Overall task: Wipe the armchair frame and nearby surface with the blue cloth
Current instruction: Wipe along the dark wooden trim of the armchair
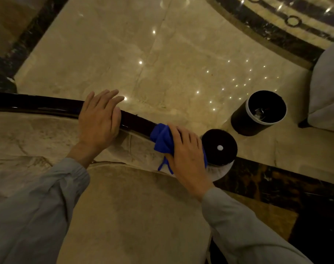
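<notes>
Right hand [187, 155], fingers curled on bunched blue cloth [160, 138], at end of glossy dark wooden armchair frame [38, 106]; left hand [99, 121] flat, fingers straight. Risk: cloth sliding off curved rail.

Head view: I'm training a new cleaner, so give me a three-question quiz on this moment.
1. True or false: the left hand rests flat on the glossy dark curved wooden armchair frame.
2. Which hand grips the bunched blue cloth? A) left B) right C) both
3. Fill in: the black cylindrical bin with a white inner rim stands on the polished beige marble ____.

Key: 1 true. 2 B, the right hand, fingers curled over the cloth at the frame's end. 3 floor.
</notes>
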